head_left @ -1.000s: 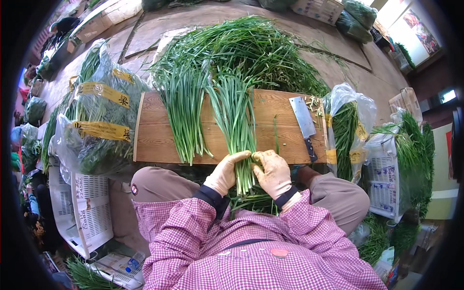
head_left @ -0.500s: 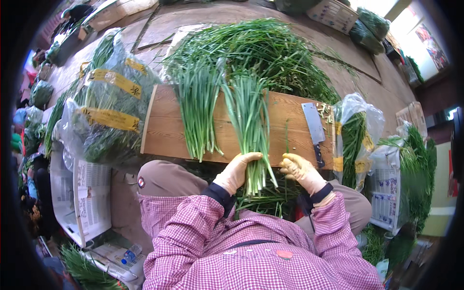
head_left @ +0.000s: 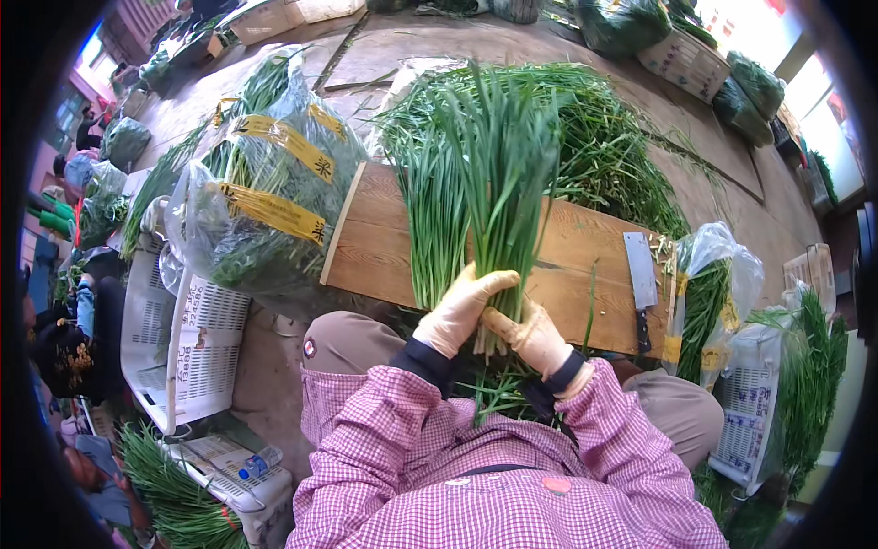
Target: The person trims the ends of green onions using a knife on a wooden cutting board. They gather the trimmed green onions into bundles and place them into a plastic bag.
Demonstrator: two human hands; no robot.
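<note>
Both gloved hands are closed round a bunch of garlic chives [head_left: 512,174], held raised and nearly upright with the pale cut ends down. My left hand [head_left: 457,313] wraps the bunch low, its thumb across the front. My right hand [head_left: 535,340] closes on it from the right, just above the ends. Behind and left of it, a second bunch of chives [head_left: 437,224] lies on the wooden board [head_left: 375,242]. A cleaver [head_left: 641,274] rests at the board's right end, handle toward me, near some trimmed bits.
Past the board lies a big heap of loose chives [head_left: 604,146]. Taped plastic bags of greens stand left [head_left: 265,183] and right [head_left: 718,288]. White plastic crates [head_left: 215,343] flank me, and greens lie over the right-hand crate [head_left: 745,412].
My right hand has come in and closed on the bunch. The bunch has been lifted more upright, its leaves rising off the board. The view has turned left.
</note>
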